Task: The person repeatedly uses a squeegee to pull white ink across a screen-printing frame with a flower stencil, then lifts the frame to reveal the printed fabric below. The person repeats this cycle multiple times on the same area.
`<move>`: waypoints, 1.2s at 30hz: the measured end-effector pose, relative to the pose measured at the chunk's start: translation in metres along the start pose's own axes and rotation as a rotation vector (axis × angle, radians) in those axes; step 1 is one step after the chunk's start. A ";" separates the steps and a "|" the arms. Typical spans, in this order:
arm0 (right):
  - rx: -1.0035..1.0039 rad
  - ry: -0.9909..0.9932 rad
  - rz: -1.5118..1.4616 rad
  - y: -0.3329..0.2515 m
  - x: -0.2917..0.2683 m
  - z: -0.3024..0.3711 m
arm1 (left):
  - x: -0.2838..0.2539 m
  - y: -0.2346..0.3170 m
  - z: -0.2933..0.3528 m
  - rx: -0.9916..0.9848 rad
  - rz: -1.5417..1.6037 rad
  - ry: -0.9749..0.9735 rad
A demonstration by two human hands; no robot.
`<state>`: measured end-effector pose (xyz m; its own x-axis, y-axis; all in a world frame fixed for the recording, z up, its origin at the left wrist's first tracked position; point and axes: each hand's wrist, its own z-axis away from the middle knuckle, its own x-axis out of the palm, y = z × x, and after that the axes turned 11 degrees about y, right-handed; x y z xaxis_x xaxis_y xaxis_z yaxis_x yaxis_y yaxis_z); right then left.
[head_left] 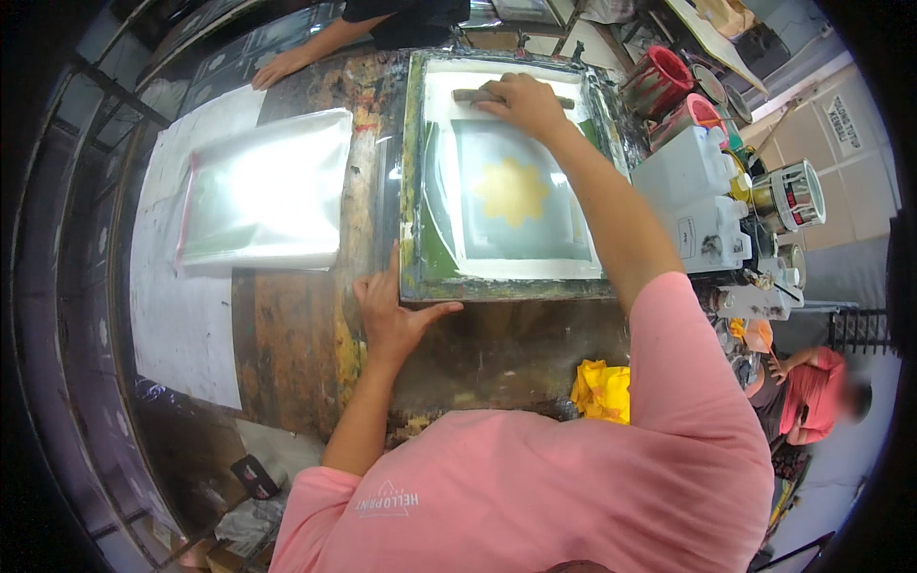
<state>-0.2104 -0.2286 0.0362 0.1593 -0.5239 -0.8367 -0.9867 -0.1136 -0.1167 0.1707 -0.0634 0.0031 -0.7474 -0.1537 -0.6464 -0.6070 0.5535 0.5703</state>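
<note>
Right hand [525, 103] clamped on bar [464, 95] | left hand [390, 310] splayed by frame [506, 290] | white jugs [680, 160]: contents unclear

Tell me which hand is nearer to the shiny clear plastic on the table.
The left hand. It is off the near right corner of the clear plastic; the right hand is farther right, gripping the wooden bar inside the frame.
</note>
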 end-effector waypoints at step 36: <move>-0.055 0.443 0.093 -0.132 -0.281 -0.040 | 0.008 0.044 -0.051 0.068 -0.156 -0.106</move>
<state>-0.1234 -0.0998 0.3076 0.0812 -0.8433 -0.5313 -0.9961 -0.0876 -0.0132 0.1239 -0.0815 0.0487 -0.6106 -0.1571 -0.7762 -0.6912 0.5841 0.4255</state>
